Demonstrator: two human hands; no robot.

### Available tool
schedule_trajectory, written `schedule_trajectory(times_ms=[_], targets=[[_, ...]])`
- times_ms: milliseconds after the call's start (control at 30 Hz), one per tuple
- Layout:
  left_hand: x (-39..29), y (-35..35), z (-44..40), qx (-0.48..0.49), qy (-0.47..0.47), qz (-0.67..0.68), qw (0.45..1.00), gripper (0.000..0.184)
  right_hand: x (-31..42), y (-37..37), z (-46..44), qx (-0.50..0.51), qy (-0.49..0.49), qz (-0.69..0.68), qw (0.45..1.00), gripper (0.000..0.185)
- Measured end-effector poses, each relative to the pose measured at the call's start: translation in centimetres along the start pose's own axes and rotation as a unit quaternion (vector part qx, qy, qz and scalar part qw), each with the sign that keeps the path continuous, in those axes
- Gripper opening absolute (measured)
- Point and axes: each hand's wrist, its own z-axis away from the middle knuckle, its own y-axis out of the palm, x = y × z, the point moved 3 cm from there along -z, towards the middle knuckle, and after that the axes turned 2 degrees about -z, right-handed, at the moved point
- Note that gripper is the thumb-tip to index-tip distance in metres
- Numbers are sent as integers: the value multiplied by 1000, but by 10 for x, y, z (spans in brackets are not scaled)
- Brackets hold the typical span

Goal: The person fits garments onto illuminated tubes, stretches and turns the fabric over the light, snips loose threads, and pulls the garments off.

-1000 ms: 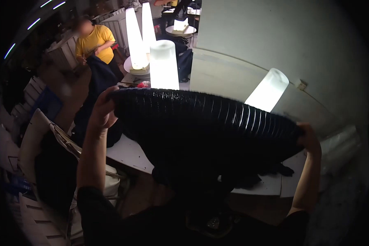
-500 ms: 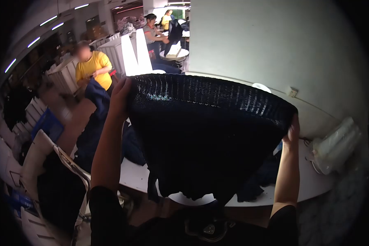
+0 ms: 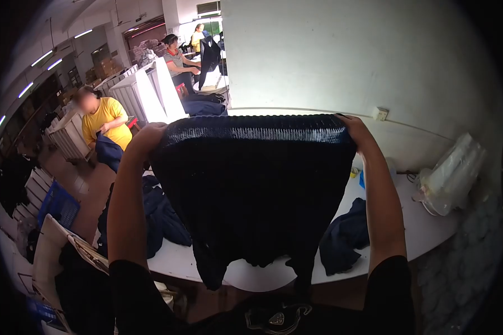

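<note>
Above a white table with a curved edge (image 3: 422,231), the person's left hand (image 3: 152,138) and right hand (image 3: 354,132) each grip one end of the ribbed band (image 3: 257,131) of a dark navy knitted garment (image 3: 251,195). They are set wide apart, seemingly to keep the band taut so the knit hangs flat. The garment stretches between both hands and drops below them.

Hangs outspread in midair as a dark knit garment (image 3: 257,195), with shiny ribbed band (image 3: 257,130) uppermost, taut.
</note>
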Motion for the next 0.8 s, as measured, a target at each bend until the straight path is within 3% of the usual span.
schedule_trajectory(times_ms=[100,167,400,533,633,800], targets=[[33,19,-19,70,-1,-9,998,37,-47,-4,-44,75,-14,32,997,26],[70,38,-28,93,-20,-28,995,37,-82,-7,-57,60,-3,66,996,26],[251,122,-11,109,-138,-122,977,36,-260,-37,-4,-154,58,138,977,24],[337,166,23,119,-212,-154,958,35,-379,-42,99,-235,219,77,944,23],[376,184,45,127,-253,-168,944,35,-422,-30,152,-248,312,-28,917,23],[420,198,70,129,-306,-180,926,34,-435,-23,156,-258,312,-97,909,21]])
